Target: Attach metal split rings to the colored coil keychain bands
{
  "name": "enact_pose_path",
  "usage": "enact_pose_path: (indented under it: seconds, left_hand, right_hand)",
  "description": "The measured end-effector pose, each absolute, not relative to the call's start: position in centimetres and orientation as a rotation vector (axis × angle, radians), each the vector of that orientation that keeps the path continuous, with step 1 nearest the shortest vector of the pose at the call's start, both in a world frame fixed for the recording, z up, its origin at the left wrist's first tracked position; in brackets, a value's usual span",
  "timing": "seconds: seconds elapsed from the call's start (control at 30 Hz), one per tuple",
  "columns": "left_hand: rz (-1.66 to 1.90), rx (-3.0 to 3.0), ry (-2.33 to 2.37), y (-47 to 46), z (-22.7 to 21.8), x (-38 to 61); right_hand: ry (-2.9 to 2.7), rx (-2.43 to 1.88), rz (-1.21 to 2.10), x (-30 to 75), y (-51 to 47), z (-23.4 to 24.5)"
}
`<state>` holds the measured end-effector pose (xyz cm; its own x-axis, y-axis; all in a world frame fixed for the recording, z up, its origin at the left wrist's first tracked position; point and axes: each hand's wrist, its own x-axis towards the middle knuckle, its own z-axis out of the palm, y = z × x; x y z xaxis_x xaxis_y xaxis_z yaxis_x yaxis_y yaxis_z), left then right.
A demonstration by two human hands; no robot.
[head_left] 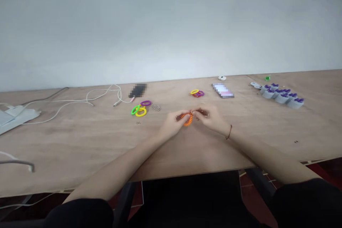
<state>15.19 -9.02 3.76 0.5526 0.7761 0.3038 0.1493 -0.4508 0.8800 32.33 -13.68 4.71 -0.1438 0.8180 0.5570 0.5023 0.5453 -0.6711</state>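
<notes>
My left hand [173, 124] pinches an orange spiral coil ring [188, 121] between thumb and fingers, a little above the wooden table. Close beside it, the fingers of my right hand [211, 117] are closed at the ring's upper edge. What they grip there is too small to make out. To the left lie a green coil ring [135, 110], a yellow coil ring [141, 113] and a purple coil ring [145, 103], with several metal split rings [156, 107] next to them. Beyond my hands is a small pile of coil rings [196, 93] in yellow, red and purple.
A phone [223, 91] and a white rounded case [222, 78] lie at the back. Grey-white cups with purple tops [281, 97] stand at the right. A dark device [138, 90] with a white cable [103, 94] and a power strip [20, 115] are at the left.
</notes>
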Motion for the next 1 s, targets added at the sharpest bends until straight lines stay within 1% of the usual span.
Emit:
enact_pose_path:
  seconds: [0.23, 0.33, 0.53, 0.73, 0.9, 1.0]
  left_hand:
    - [0.901, 1.687, 0.751, -8.98, 3.09, 15.67]
    - [0.901, 1.690, 0.789, -8.57, 3.07, 15.46]
    - [0.791, 1.826, 0.754, -8.19, 3.57, 15.00]
    - [0.772, 1.617, 0.705, -8.34, 3.34, 15.34]
    - [0.747, 1.487, 0.700, -8.18, 3.32, 15.41]
    - [0.732, 1.394, 0.721, -8.25, 3.40, 15.44]
  right_hand:
    - [-1.564, -1.114, 0.835, 31.58, -13.47, 4.65]
    - [-1.488, -1.126, 0.924, 31.41, -13.41, 4.58]
    - [-1.419, -1.139, 0.937, 31.44, -13.16, 4.19]
    - [-1.398, -1.162, 0.949, 31.76, -12.88, 4.20]
    - [-1.494, -1.167, 0.884, 31.92, -12.79, 4.23]
    - [-1.522, -1.143, 0.904, 31.92, -12.66, 4.01]
